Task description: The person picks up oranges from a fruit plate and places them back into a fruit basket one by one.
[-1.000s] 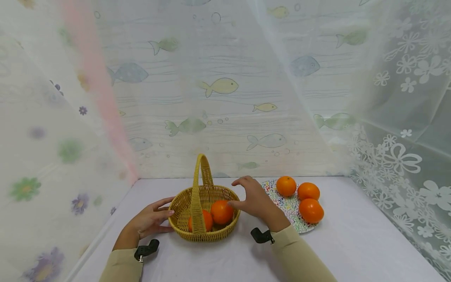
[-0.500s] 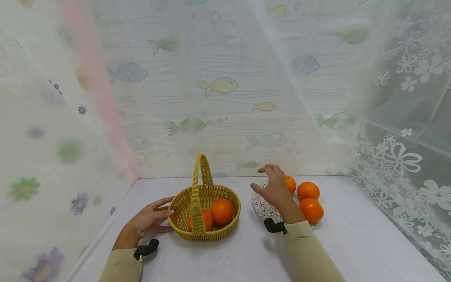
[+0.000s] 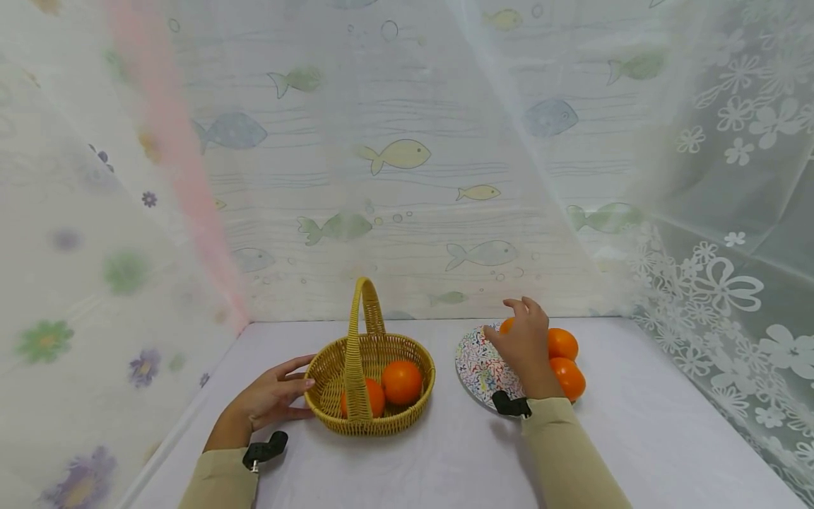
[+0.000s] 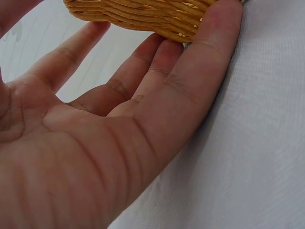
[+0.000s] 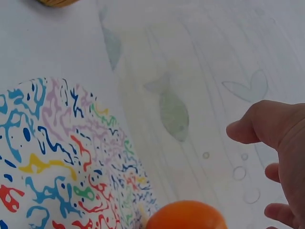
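A yellow wicker basket [image 3: 327, 375] with a tall arched handle stands on the table, holding two oranges [image 3: 402, 382]; the handle partly hides one. My left hand [image 3: 270, 399] touches the basket's left side with extended fingers, and the left wrist view shows those fingertips against the weave [image 4: 143, 14]. Over a colourful speckled plate [image 3: 473, 360] hovers my right hand [image 3: 528, 346], fingers spread and holding nothing. Three oranges on the plate are partly covered by that hand: one at the back [image 3: 506, 326], two on the right [image 3: 569, 379]. The right wrist view catches one orange [image 5: 188, 217] below the fingers.
A white cloth covers the table [image 3: 445, 459]. Behind it hangs a pale curtain [image 3: 407, 212] printed with fish; sheer flowered curtains [image 3: 725, 339] close in both sides. A black wrist camera [image 3: 509, 404] sits on each wrist.
My right hand has moved right, from the basket's right rim to above the plate and its oranges. My left hand and the basket have stayed put.
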The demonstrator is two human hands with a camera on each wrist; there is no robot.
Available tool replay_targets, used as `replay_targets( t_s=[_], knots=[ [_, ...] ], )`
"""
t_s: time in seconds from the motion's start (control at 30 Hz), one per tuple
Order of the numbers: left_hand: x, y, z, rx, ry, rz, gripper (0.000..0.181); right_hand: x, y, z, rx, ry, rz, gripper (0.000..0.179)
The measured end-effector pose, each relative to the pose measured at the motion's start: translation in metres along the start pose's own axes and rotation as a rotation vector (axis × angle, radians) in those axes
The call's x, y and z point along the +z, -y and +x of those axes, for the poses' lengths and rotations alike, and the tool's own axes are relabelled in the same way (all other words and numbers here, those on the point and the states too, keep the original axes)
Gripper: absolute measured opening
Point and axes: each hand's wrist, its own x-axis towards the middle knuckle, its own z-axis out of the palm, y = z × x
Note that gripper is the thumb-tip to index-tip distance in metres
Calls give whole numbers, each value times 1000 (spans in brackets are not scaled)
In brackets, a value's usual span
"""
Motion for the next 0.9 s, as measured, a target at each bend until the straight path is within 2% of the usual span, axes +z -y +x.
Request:
replay_targets(
  t_s=[0.4,0.7,0.9],
  knots=[
    [0,-1,-2,22,42,-15,73,10,-17,2,115,29,-26,84],
    [0,-1,-3,22,44,8,72,12,-20,3,126,121,-3,91],
    [-1,0,-1,20,42,9,70,14,-18,0,134,159,20,89]
  ],
)
